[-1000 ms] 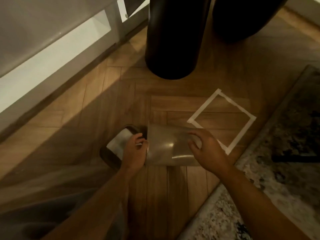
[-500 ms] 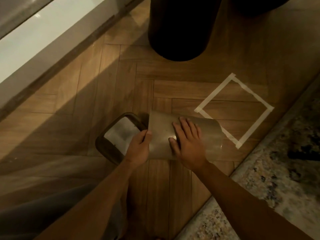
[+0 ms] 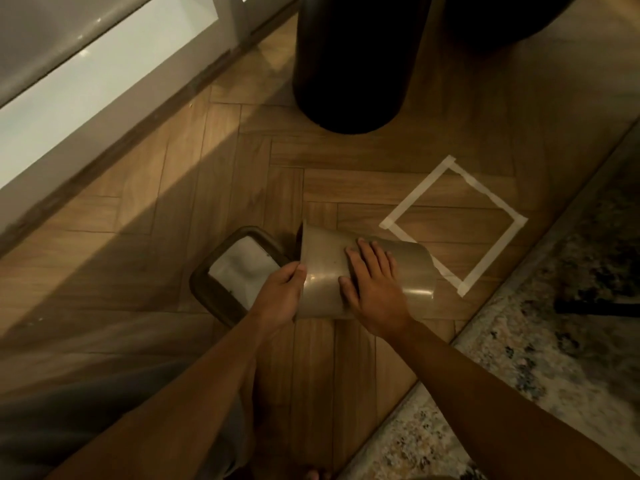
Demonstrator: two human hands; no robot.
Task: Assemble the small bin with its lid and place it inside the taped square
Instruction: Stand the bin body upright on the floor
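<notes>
1. A second ago my right hand [image 3: 375,289] curled over the closed bottom end of the smooth tan plastic bin [image 3: 367,277] lying on its side; now it lies flat, fingers spread, on the middle of the bin's wall.
2. My left hand [image 3: 278,296] had its fingers hooked over the bin's open rim; now its thumb presses the wall just beside that rim.
3. The bin's bottom end, covered before, now shows bare.

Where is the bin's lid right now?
In the head view the lid lies on the wood floor at lower centre-left, by the bin's open end and beside the left hand.
</notes>
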